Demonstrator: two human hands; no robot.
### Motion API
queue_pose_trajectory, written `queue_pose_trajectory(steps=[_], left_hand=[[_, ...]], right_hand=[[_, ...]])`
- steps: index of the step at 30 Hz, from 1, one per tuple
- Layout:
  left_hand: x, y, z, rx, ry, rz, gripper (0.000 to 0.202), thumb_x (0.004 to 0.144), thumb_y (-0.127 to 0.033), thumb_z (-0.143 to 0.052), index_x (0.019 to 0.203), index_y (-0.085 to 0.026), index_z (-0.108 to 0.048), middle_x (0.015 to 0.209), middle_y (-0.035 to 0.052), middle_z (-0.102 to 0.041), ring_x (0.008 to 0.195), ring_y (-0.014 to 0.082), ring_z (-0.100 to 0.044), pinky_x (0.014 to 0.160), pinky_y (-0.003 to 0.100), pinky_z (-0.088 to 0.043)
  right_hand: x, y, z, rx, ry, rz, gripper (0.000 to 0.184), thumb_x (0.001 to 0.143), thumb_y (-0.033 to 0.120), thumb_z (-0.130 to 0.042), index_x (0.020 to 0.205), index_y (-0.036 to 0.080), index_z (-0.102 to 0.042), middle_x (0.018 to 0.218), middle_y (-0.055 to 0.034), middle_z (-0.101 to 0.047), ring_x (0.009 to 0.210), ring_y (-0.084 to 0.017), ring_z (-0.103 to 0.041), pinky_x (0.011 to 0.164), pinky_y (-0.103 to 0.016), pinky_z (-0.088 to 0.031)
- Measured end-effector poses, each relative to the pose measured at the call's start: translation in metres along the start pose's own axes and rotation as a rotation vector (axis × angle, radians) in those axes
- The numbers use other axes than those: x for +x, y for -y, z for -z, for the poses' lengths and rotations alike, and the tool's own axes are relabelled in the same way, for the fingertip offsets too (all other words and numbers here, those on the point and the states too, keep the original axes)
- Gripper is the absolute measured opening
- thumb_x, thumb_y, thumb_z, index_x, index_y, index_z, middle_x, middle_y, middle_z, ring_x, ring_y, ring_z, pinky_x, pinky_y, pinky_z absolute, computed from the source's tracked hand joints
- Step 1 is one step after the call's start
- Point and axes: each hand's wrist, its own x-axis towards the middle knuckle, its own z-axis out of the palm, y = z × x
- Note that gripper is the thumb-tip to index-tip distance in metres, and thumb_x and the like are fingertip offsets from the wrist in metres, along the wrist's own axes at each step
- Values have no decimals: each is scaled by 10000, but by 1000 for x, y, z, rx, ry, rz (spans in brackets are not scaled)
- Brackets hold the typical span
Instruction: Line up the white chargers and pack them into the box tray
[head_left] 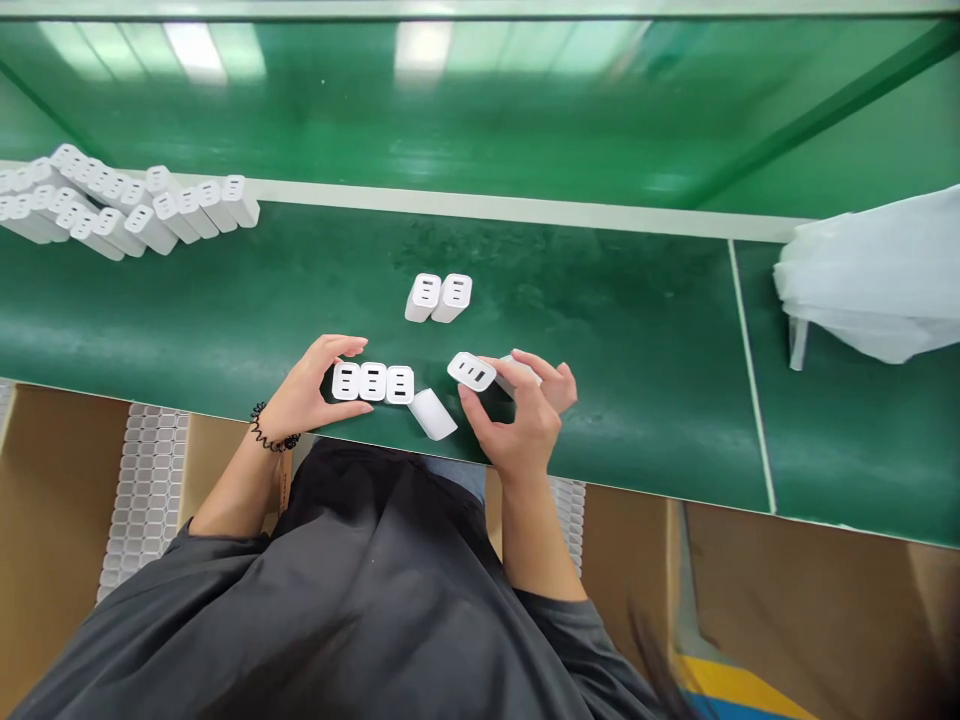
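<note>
Three white USB chargers [373, 381] stand side by side in a row, ports up. My left hand [309, 388] curves around the row's left end, fingers behind and thumb in front, spread apart; whether they touch it I cannot tell. Another white charger [433, 414] lies tilted at the row's right end, its ports not showing. My right hand [523, 418] is closed on a white charger [472, 372], its three ports facing up. A second white piece [517, 372] shows behind those fingers, partly hidden. Beyond the hands, two chargers [441, 292] stand together.
Many white chargers [150, 228] stand grouped at the back left of the green tabletop [637, 340]. A white translucent bag or sheet [870, 275] hangs at the right. A pale ledge [525, 213] and glossy green panel [480, 120] bound the back.
</note>
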Motion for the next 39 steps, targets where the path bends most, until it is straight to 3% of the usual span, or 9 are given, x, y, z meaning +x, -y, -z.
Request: queue_pose_trajectory(steps=[3, 6, 11, 14, 20, 25, 30, 35, 39], left_hand=[[1, -1, 0, -4, 22, 8, 673, 809, -414, -788, 1377, -255, -462, 1213, 102, -614, 1108, 233, -615, 949, 394, -537], [3, -2, -2, -6, 41, 6, 657, 809, -412, -786, 1362, -246, -472, 1184, 98, -633, 1074, 228, -627, 925, 380, -538], [8, -2, -4, -21, 82, 10, 598, 830, -395, -766, 1334, -234, -489, 1160, 91, -656, 1047, 213, -641, 917, 356, -533], [9, -1, -5, -27, 80, 15, 604, 830, -404, -767, 1337, -230, -490, 1150, 86, -662, 1031, 205, -647, 912, 346, -533], [7, 1, -2, -36, 49, 11, 580, 838, -398, -762, 1327, -224, -503, 1151, 80, -667, 1027, 193, -647, 890, 320, -534], [4, 2, 3, -45, 29, 73, 594, 830, -395, -768, 1334, -232, -498, 1178, 77, -666, 1057, 202, -647, 933, 337, -528], [4, 4, 5, -48, 28, 84, 592, 836, -408, -756, 1342, -235, -503, 1204, 83, -656, 1081, 212, -643, 956, 352, -525], [4, 4, 4, -32, 29, 57, 583, 845, -397, -750, 1346, -232, -503, 1230, 93, -641, 1097, 215, -630, 958, 359, -527], [6, 1, 5, 24, 4, -63, 654, 826, -440, -775, 1374, -224, -489, 1278, 114, -625, 1190, 244, -586, 1029, 407, -498]], right_hand=[[-1, 1, -3, -21, 71, -54, 248, 905, 393, -636, 1115, 264, -609, 961, -63, -732, 1173, -350, -635, 1135, -682, -241], [-1, 2, -4, -53, 81, -33, 380, 904, 428, -621, 1235, 248, -570, 1117, -110, -712, 1258, -383, -581, 1138, -706, -216], [7, 15, 11, -60, 19, 84, 411, 925, 397, -555, 1319, 290, -516, 1205, -86, -683, 1265, -367, -571, 1124, -636, -297], [17, 35, 20, 19, 148, 192, 386, 934, 364, -573, 1309, 280, -532, 1193, -74, -688, 1195, -319, -603, 1070, -516, -387], [32, 62, 6, -82, 478, 189, 524, 924, 581, -587, 1277, 193, -601, 1059, -121, -680, 1000, -311, -579, 869, -440, -382], [45, 63, 3, -47, 595, 320, 386, 966, 306, -537, 1321, 157, -576, 1034, -98, -712, 969, -283, -575, 865, -430, -360], [59, 65, 5, 117, 701, 354, 607, 848, 25, -434, 1426, 201, -484, 1144, -62, -717, 1045, -246, -603, 860, -407, -379], [60, 66, 9, 234, 646, 363, 658, 870, 4, -379, 1488, 228, -397, 1393, -72, -613, 1227, -226, -581, 981, -409, -394], [38, 60, 25, 94, 439, 199, 413, 973, 297, -548, 1380, 232, -511, 1226, -101, -680, 1109, -274, -629, 916, -411, -468]])
